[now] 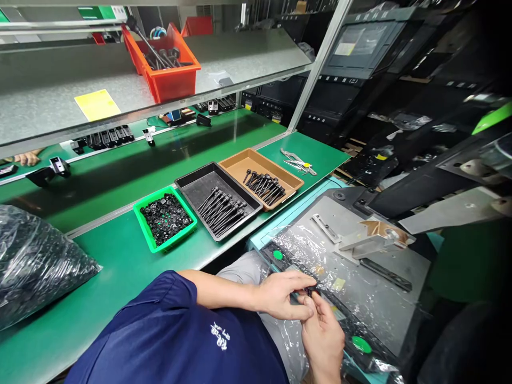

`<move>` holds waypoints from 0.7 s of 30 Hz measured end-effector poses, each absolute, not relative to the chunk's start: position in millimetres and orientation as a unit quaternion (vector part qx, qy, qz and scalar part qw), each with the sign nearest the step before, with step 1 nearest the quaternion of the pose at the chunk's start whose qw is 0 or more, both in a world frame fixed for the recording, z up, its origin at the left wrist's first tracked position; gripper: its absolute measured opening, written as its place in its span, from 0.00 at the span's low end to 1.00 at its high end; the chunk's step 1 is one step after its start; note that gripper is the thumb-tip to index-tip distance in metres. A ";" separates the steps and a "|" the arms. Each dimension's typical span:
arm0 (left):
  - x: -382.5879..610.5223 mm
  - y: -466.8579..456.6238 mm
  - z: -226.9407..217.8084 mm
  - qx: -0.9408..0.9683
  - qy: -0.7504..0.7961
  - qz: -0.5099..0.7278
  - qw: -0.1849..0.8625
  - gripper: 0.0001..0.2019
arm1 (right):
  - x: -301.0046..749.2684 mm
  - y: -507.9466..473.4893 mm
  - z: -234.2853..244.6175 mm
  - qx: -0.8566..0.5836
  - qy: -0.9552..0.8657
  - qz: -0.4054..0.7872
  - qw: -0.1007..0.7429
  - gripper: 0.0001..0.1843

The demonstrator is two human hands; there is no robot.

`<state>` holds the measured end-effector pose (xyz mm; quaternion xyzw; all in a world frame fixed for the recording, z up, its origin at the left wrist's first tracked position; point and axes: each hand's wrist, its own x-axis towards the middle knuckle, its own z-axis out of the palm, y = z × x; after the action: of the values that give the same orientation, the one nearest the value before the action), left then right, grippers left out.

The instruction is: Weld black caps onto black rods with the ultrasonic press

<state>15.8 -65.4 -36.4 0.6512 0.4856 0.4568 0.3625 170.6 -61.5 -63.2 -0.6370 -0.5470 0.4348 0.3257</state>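
Note:
My left hand and my right hand meet over the front edge of the machine. Between their fingertips is a small black part, mostly covered by the fingers, so its exact kind does not show. Both hands are closed on it. Just beyond them lies the machine's metal plate, its front covered in clear plastic film with green buttons underneath. A metal fixture block stands on that plate.
On the green bench sit a green tray of small black parts, plus a black tray and a brown tray with black rods. Pliers lie farther right. A bulging plastic bag rests left. An orange bin stands overhead on a shelf.

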 end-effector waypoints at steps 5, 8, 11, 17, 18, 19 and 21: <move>15.6 -59.8 -37.0 0.629 0.477 0.467 0.400 0.28 | 173.6 -62.8 -71.5 -0.642 -0.566 0.398 0.329 0.39; 11.5 -45.4 -31.6 0.601 0.454 0.478 0.451 0.22 | 178.0 -59.2 -68.5 -0.634 -0.598 0.349 0.344 0.38; 11.4 -24.9 -19.8 0.554 0.449 0.487 0.504 0.16 | 179.6 -51.1 -51.0 -0.602 -0.647 0.280 0.374 0.33; 27.7 9.3 3.6 0.509 0.416 0.504 0.560 0.21 | 173.3 -21.4 -14.3 -0.518 -0.701 0.149 0.467 0.21; 29.9 16.3 6.1 0.510 0.416 0.510 0.554 0.22 | 173.0 -13.1 -11.1 -0.508 -0.705 0.139 0.475 0.20; 31.7 24.6 8.5 0.512 0.415 0.517 0.546 0.22 | 173.7 -4.0 -8.4 -0.500 -0.708 0.132 0.482 0.19; 34.9 45.6 13.8 0.525 0.411 0.529 0.524 0.20 | 178.9 14.1 -3.9 -0.498 -0.708 0.111 0.488 0.18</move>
<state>34.9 45.6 13.8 0.5255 0.4115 0.5293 0.5239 178.9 14.1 -3.9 -0.4982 -0.7083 0.1113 0.4876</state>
